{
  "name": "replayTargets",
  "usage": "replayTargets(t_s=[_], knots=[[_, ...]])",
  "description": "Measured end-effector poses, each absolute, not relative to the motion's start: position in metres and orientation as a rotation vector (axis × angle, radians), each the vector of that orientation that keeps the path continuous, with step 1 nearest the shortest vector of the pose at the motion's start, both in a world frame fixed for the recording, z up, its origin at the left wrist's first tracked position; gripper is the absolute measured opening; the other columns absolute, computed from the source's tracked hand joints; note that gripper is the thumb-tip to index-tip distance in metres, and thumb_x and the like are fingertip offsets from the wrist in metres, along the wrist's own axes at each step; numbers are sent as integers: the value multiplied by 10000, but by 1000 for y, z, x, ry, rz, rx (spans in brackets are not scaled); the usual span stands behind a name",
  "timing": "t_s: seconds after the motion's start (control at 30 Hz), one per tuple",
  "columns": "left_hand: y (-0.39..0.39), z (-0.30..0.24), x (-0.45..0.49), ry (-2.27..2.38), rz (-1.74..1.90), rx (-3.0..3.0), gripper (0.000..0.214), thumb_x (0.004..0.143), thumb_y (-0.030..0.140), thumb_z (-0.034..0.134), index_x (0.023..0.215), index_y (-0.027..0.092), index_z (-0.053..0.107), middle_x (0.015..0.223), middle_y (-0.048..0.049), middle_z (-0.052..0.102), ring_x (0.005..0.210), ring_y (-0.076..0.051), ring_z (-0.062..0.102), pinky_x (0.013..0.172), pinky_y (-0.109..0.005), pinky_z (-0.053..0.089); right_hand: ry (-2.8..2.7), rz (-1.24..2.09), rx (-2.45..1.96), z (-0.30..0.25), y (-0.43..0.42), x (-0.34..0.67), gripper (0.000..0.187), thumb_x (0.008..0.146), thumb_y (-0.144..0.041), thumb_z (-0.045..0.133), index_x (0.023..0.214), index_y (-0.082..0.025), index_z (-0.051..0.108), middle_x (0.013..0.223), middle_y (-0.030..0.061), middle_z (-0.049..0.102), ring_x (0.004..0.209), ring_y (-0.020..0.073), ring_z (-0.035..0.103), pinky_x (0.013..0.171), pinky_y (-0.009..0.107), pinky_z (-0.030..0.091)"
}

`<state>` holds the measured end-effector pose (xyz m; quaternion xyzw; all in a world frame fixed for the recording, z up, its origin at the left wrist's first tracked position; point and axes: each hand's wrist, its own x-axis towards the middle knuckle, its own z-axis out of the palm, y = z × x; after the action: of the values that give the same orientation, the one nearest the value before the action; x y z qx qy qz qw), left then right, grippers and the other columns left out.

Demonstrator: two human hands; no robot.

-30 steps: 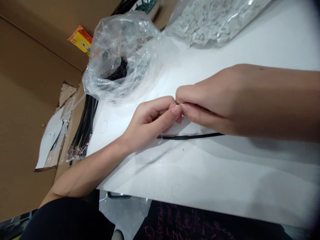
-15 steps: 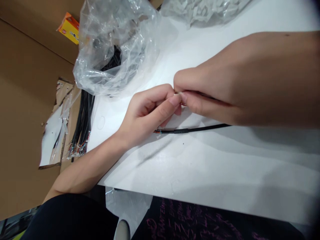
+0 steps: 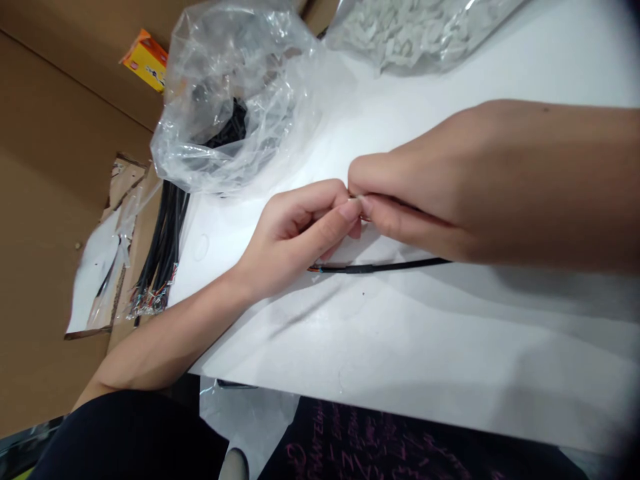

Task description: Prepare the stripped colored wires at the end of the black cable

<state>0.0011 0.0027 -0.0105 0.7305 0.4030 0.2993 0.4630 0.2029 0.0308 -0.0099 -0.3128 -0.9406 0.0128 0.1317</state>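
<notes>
My left hand (image 3: 305, 230) is closed, with its thumb and forefinger pinched on thin wires. Fingertip to fingertip with it, my right hand (image 3: 400, 193) pinches the same spot, where a bit of reddish wire (image 3: 364, 218) shows between the fingers. What else sits in the pinch is mostly hidden. Below both hands a black cable (image 3: 380, 268) lies along the white table. Its stripped end, with coloured wires (image 3: 315, 268), runs up under my left hand, and its other end passes behind my right wrist.
A clear plastic bag (image 3: 200, 160) holding black pieces stands beyond my left hand. Another bag (image 3: 420, 33) is full of small whitish parts. Black cables (image 3: 163, 240) with bare wire ends hang together at the table's left edge. A yellow-orange box (image 3: 146, 61) stands behind on brown cardboard.
The whole view has shifted slightly, so hands and table sit a little lower. Both hands keep the same pinch, with no other clear change.
</notes>
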Motion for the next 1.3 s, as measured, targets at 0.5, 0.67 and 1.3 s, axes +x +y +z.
replayTargets(t_s=[0.5, 0.67, 1.3], knots=[[0, -4, 2, 1005, 667, 1699, 256, 916, 298, 531, 693, 173, 536, 528, 32, 436, 480, -59, 360, 440, -233, 264, -2636, 345, -765, -13, 37, 201, 245, 899, -295, 332, 741, -159, 461, 548, -12, 410, 459, 52, 251, 524, 235, 167], [0, -3, 2, 1024, 644, 1702, 235, 915, 289, 533, 713, 170, 553, 520, 38, 425, 475, -55, 351, 434, -228, 258, -2662, 408, -767, -9, 36, 201, 271, 928, -315, 322, 754, -153, 451, 598, -12, 443, 502, 50, 299, 527, 210, 201], [1, -2, 1, 1031, 619, 1728, 238, 914, 310, 529, 728, 165, 565, 516, 41, 433, 461, -53, 354, 429, -230, 258, -2688, 499, -808, -5, 35, 202, 319, 946, -346, 301, 760, -149, 471, 617, -6, 475, 500, 45, 340, 531, 203, 232]])
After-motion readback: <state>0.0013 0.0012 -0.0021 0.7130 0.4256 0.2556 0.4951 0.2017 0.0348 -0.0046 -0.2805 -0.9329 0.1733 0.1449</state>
